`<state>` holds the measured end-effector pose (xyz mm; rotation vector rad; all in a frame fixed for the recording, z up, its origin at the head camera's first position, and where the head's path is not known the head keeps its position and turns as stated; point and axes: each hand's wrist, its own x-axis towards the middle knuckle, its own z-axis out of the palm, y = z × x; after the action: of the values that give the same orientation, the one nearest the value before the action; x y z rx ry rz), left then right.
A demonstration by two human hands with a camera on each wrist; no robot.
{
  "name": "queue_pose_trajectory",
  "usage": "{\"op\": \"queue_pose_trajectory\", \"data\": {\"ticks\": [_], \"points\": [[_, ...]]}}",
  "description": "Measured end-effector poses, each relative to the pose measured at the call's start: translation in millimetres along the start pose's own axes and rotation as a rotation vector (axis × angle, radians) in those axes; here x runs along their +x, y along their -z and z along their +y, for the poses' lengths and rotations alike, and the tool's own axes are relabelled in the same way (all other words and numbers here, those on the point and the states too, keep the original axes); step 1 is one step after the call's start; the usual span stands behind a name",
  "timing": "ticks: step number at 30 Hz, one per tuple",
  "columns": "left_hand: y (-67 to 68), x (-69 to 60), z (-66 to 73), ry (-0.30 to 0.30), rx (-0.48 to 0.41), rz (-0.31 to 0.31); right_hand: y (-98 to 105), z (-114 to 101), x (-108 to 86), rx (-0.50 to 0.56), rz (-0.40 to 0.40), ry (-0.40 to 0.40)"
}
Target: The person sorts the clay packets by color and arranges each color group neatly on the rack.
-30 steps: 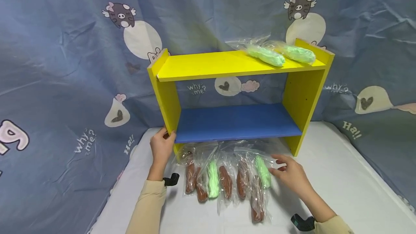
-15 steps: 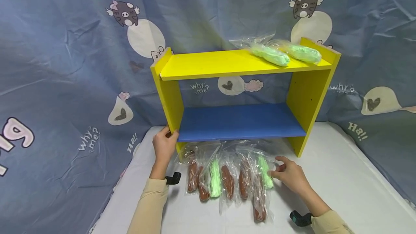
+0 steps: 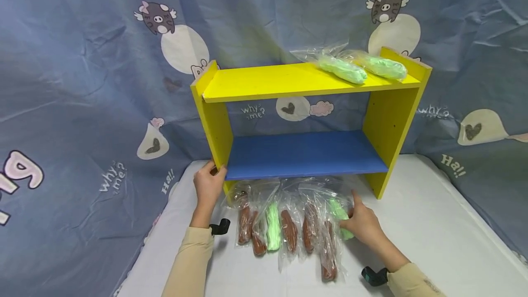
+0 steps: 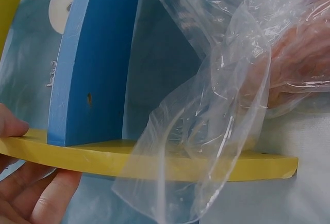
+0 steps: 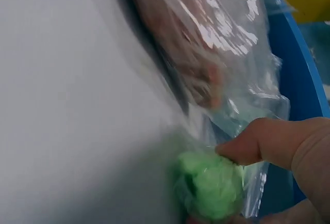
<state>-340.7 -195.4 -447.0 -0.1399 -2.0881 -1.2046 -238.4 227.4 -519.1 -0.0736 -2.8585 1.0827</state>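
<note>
Your right grip (image 3: 365,224) has the green bundle (image 5: 212,185) pinched, thumb on one side, at the row's right end on the white surface (image 3: 437,223). Your left grip (image 3: 208,189) holds the shelf's left side panel (image 3: 218,134). Left of the green: five brown bundles (image 3: 289,232), another green one (image 3: 272,228), all bagged. Two bagged greens (image 3: 343,69) up on the yellow top board (image 3: 264,80).

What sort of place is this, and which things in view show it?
Probably an indoor staged work corner, though the room beyond is hidden: printed blue cloth hangs behind a small yellow-and-blue shelf on a white surface.
</note>
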Motion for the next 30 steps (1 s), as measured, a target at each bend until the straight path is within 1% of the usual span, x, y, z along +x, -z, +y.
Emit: {"op": "queue_pose_trajectory", "data": {"ticks": [5, 10, 13, 17, 20, 23, 27, 30], "points": [[-0.6, -2.5, -1.2, 0.012, 0.009, 0.005, 16, 13, -6.6, -0.064, 0.003, -0.021], [-0.6, -1.7, -1.2, 0.014, 0.013, 0.007, 36, 26, -11.0, -0.106, -0.011, -0.018], [-0.9, -0.5, -0.1, 0.011, 0.010, 0.008, 50, 34, -11.8, -0.112, -0.041, -0.023], [-1.6, 0.1, 0.6, 0.009, 0.006, 0.007, 69, 39, -15.0, -0.121, -0.087, -0.052], [-2.4, 1.0, 1.0, 0.009, 0.008, 0.004, 85, 38, -20.9, -0.147, -0.088, -0.052], [-2.8, 2.0, 1.1, 0.006, 0.007, 0.003, 100, 36, -30.7, -0.172, -0.055, -0.028], [-1.9, 1.4, 1.3, 0.005, -0.002, 0.005, 117, 29, -44.6, -0.165, -0.017, -0.027], [-1.0, 0.1, 0.9, 0.018, 0.001, 0.006, 127, 23, -53.1, -0.162, 0.003, -0.035]]}}
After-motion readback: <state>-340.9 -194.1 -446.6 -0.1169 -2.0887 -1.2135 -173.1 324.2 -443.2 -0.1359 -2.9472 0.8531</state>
